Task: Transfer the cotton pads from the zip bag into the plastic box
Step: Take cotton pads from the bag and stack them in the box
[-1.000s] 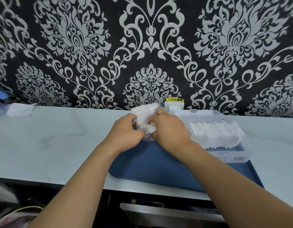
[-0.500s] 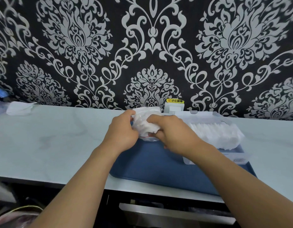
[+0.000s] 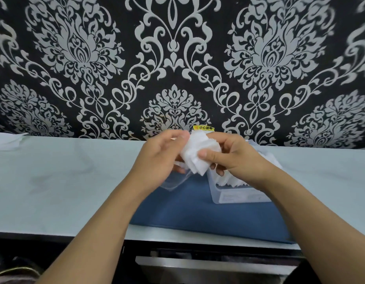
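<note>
1. The right hand (image 3: 237,158) pinches a fanned stack of cotton pads (image 3: 198,155) between thumb and curled fingers, holding it in the air above the left end of the plastic box (image 3: 239,196).
2. The left hand (image 3: 159,160) sits just left of that stack, its fingers curled round the mouth of the clear zip bag (image 3: 174,181), thumb tip touching the far edge of the pads. The bag hangs limp below the hand; whether any pads remain inside it cannot be told.
3. The stack is splayed, not squared: its near corners spread apart like cards, so only the pinched part is held tight.
4. The box stands on a blue tray (image 3: 198,218), to the right of the bag, and already holds a row of pads (image 3: 233,182) standing on edge, mostly hidden by the right wrist.
5. Beyond lie the pale countertop (image 3: 64,181), a white sheet (image 3: 7,140) at its far left, and a yellow warning label (image 3: 203,128) at the foot of the patterned wall (image 3: 177,58).
6. Likely risks:
   - Loose outer pads could slide from the fan and drop on the tray or counter, since the pinch grips only one side.
   - Pressing the splayed stack into an already filled box could crumple pads or catch them on the rim.
   - The slack bag may spill any remaining pads if tipped.
</note>
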